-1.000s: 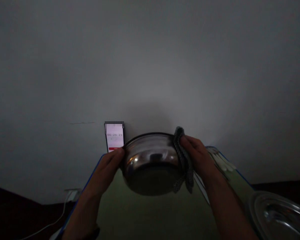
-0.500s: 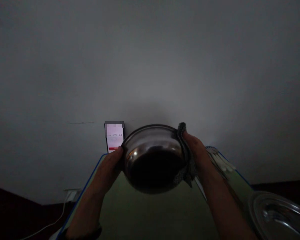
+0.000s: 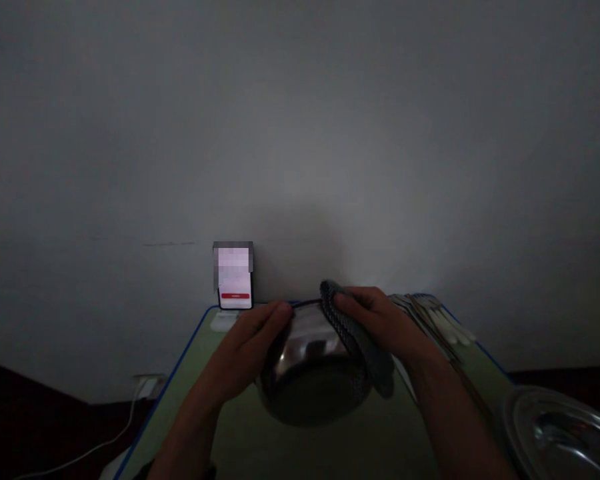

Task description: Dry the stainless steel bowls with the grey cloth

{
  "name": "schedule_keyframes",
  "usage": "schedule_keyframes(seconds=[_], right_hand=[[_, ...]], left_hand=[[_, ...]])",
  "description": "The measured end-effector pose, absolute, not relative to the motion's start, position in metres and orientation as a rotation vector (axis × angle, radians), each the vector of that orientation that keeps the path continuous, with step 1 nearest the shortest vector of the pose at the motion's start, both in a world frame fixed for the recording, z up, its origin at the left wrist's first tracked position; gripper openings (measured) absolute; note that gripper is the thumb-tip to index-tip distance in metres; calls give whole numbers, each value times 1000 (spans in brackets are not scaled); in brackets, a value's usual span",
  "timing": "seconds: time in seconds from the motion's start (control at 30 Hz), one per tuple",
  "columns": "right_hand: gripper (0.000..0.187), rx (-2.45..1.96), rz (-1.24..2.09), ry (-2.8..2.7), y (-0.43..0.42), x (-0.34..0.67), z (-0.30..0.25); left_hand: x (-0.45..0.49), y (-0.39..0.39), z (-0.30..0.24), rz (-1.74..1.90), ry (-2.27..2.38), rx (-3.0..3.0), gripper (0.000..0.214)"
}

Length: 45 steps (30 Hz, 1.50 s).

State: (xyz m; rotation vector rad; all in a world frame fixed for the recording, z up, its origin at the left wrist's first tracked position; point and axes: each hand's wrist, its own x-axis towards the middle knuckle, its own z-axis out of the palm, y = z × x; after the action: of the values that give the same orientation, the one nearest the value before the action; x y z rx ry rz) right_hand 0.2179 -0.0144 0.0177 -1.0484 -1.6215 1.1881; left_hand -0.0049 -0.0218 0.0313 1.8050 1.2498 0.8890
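Evidently the bowl (image 3: 307, 373) is up over the table (image 3: 280, 457), tilted so its underside shows; the left hand (image 3: 253, 347) grips its left rim, most fingers hidden; the right hand (image 3: 377, 317) pinches a cloth (image 3: 363, 347) against its right rim; the phone (image 3: 235, 280) stands beyond the bowl to its left, the cutlery (image 3: 450, 327) lies to its right, a dish (image 3: 511, 427) farther right; the smooth metal could slip if the left grip slackened or the cloth slid, and the bowl might then strike the table.

Metal bowl (image 3: 300, 360) apparently lower, left hand (image 3: 250, 347) and right hand (image 3: 380, 323) closer together, phone (image 3: 235, 283) uncovered at base
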Motion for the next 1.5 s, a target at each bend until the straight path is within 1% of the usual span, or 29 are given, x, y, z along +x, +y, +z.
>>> schedule_keyframes(seconds=[0.13, 0.23, 0.3, 0.37, 0.43, 0.5, 0.57, 0.63, 0.7, 0.77, 0.9, 0.97, 1.07, 1.13, 1.23, 1.3, 1.4, 1.5], right_hand=[[46, -963, 1148, -1213, -11, 218, 17], [52, -915, 1188, -977, -5, 217, 13], [52, -929, 1230, -990, -3, 217, 10], [50, -973, 1260, -1095, -2, 217, 8], [47, -1061, 1244, -1282, -4, 218, 8], [45, -1138, 1203, -1511, -8, 218, 9], [43, -1159, 1171, -1680, -11, 217, 12], [42, -1132, 1159, -1737, -14, 217, 15], [41, -1095, 1158, -1677, -14, 218, 16], [41, -1038, 1160, -1500, -12, 220, 15], [44, -899, 1176, -972, -6, 219, 12], [47, -868, 1203, -863, -4, 216, 11], [49, -899, 1241, -976, -7, 215, 12], [46, -977, 1229, -1197, -10, 216, 14], [42, -1090, 1118, -1611, -14, 215, 18], [40, -1154, 936, -1746, -14, 212, 20], [41, -1228, 555, -1558, -13, 209, 22], [48, -1152, 351, -1221, -14, 212, 27]], left_hand=[[-13, -11, 28, 1155, 1448, 1658, 43], [-17, -9, 27, 1255, 1619, 1627, 32], [-17, -11, 27, 1282, 1621, 1609, 33], [-13, -14, 28, 1218, 1520, 1629, 41], [-7, -18, 29, 1057, 1411, 1713, 46], [-1, -22, 30, 875, 1325, 1829, 46], [6, -24, 31, 793, 1277, 1910, 44], [9, -25, 31, 812, 1251, 1921, 42], [7, -22, 29, 901, 1234, 1841, 40], [1, -17, 25, 1038, 1233, 1694, 40], [-10, -9, 19, 1330, 1315, 1394, 38], [-11, -9, 20, 1399, 1351, 1347, 40], [-9, -14, 26, 1394, 1375, 1460, 43], [-6, -19, 30, 1244, 1352, 1634, 45], [0, -22, 31, 900, 1270, 1861, 46], [4, -22, 30, 826, 1244, 1897, 45], [6, -17, 26, 889, 1290, 1765, 46], [3, -13, 25, 938, 1335, 1520, 46]])
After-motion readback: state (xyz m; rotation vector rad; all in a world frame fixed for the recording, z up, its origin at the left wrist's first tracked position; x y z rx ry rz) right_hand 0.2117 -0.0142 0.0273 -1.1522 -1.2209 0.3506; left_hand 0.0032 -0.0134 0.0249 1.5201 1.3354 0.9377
